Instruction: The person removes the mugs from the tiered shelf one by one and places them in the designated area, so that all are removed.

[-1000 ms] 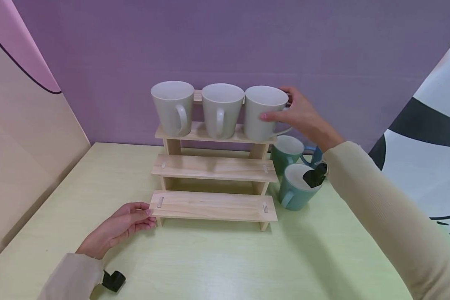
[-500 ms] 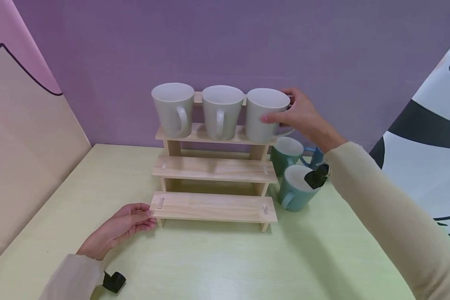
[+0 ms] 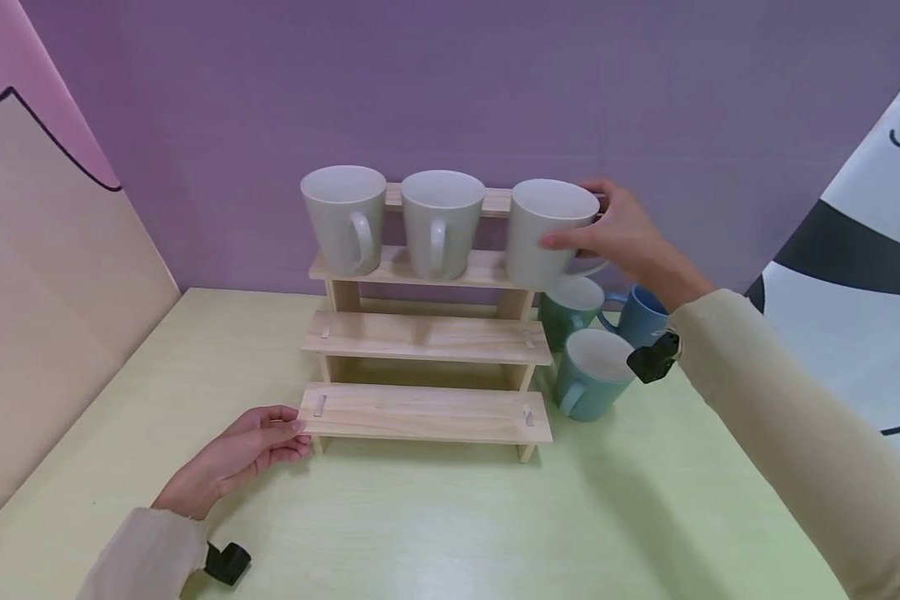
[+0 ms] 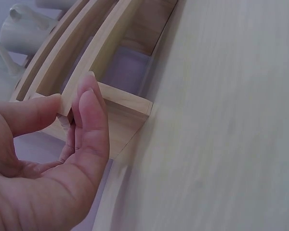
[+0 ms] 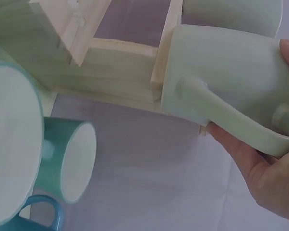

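Note:
A stepped wooden display rack (image 3: 427,412) stands on the table. My left hand (image 3: 236,454) pinches the left end of its lowest shelf between thumb and fingers; the left wrist view shows the fingertips (image 4: 94,113) at the board's corner. At the right end of the upper shelf that bears the mugs, my right hand (image 3: 630,237) grips a white mug (image 3: 532,250) around its body. The mug's base overlaps the shelf's end, and its handle (image 5: 241,118) points toward the palm side. Two more white mugs, one at left (image 3: 337,221) and one in the middle (image 3: 427,242), stand upright on that shelf.
Beside the rack on the right are a green mug (image 3: 558,321), a teal mug (image 3: 588,396) and a blue mug (image 3: 637,321). A purple backdrop (image 3: 450,83) rises close behind the rack. Printed panels flank the table (image 3: 390,525).
My right hand has moved the white mug to the right, widening the gap to the middle mug. The left hand keeps its place on the lowest shelf.

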A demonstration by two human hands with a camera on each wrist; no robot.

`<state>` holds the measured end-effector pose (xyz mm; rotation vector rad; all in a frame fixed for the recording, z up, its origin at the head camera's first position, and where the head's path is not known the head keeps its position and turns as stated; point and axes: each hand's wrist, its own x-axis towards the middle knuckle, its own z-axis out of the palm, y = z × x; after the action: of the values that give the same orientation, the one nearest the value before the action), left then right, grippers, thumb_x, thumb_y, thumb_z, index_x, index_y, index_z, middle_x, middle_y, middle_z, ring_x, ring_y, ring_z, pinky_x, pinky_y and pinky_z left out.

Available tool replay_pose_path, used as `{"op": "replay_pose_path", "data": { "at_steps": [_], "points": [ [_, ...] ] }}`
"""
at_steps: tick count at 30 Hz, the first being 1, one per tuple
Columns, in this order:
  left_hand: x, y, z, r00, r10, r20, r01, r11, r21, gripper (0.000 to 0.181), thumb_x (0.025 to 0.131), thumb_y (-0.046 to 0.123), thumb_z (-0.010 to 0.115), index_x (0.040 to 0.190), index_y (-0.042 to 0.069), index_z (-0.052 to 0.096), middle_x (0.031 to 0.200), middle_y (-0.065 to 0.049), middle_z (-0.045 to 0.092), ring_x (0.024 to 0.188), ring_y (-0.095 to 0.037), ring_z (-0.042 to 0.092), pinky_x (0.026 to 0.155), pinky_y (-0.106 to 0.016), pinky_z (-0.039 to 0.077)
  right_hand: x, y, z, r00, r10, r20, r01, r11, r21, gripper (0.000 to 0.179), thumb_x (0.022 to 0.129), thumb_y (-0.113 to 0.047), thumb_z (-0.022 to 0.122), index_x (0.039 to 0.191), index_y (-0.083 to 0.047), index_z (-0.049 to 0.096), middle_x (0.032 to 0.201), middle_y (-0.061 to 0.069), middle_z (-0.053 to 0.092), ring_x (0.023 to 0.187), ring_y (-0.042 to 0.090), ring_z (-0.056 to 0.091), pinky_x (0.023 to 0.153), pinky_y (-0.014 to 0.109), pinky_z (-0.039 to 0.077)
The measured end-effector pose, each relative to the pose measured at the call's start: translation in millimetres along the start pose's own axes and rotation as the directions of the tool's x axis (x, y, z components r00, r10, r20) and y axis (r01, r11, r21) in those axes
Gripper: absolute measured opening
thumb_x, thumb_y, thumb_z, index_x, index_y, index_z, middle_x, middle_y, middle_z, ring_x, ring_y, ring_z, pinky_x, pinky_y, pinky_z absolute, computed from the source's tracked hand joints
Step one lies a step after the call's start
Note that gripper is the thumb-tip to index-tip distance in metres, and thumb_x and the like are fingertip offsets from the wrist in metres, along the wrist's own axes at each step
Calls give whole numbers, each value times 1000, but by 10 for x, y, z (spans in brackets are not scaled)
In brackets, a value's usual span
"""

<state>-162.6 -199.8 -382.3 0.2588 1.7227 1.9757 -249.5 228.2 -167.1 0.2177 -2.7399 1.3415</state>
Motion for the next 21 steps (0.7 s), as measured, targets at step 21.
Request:
{"op": "replay_pose_path", "data": {
  "at_steps": [21],
  "points": [
    [10, -7, -45, 1000, -4, 3, 4, 1000, -7, 20, 98, 2, 45, 113, -7, 35, 89, -3, 61, 80, -8, 65, 76, -19, 56, -237, 196, -320, 998, 56, -39, -58, 997, -49, 93, 78, -33, 78, 148, -9, 20, 141, 15, 38, 122, 34, 45, 86, 40, 56]
  ]
}}
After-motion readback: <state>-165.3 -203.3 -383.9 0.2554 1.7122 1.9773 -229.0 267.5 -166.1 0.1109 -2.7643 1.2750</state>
